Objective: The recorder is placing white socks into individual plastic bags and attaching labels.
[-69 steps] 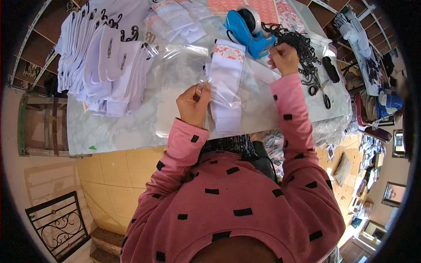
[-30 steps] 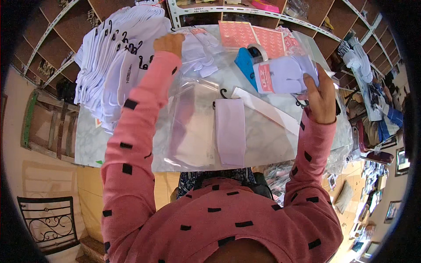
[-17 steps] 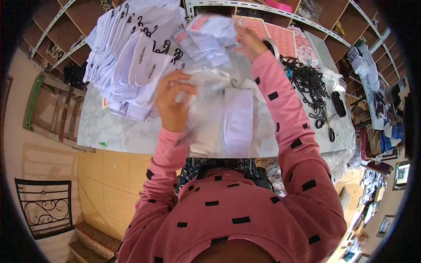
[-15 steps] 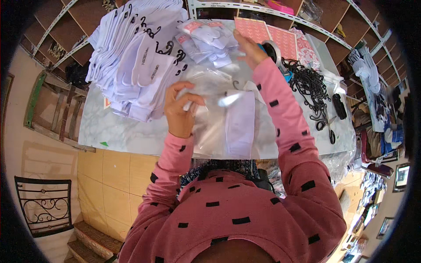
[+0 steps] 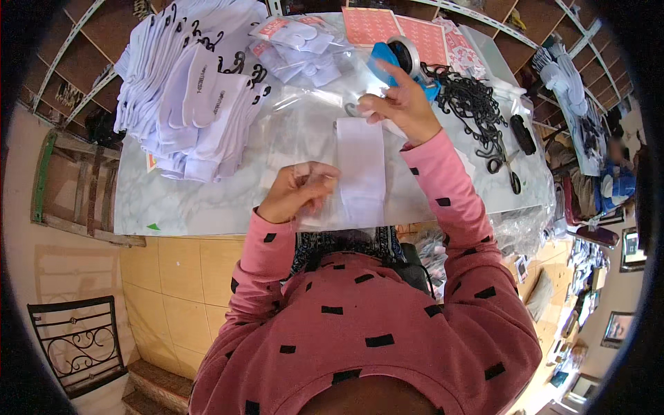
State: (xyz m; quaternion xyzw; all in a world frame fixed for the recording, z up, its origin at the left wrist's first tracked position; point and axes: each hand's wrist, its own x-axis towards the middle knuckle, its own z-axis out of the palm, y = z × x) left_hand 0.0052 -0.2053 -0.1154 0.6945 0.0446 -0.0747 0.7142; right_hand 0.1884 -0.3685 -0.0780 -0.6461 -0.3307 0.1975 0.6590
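A white sock (image 5: pixel 361 169) lies flat near the table's front edge, with a dark hook (image 5: pixel 351 109) at its top end. Beside its left edge is my left hand (image 5: pixel 299 190), its fingers curled and pinching clear plastic. That plastic bag (image 5: pixel 294 128) spreads over the tabletop to the left of the sock; its outline is hard to make out. My right hand (image 5: pixel 407 107) hovers over the sock's top end, index finger stretched and thumb apart, with nothing seen in it. Just beyond it stands a blue tape dispenser (image 5: pixel 387 59) with a roll of tape.
A tall pile of white socks (image 5: pixel 187 104) with black hooks fills the left. Bagged socks (image 5: pixel 301 45) lie at the back, near pink printed sheets (image 5: pixel 398 31). To the right are loose black hooks (image 5: pixel 470 104), scissors (image 5: pixel 512 169) and a black object (image 5: pixel 522 135).
My left hand has come down and nearer to the sock's left edge. My right hand has drawn back from beside the tape dispenser toward the sock's top. The view has shifted slightly.
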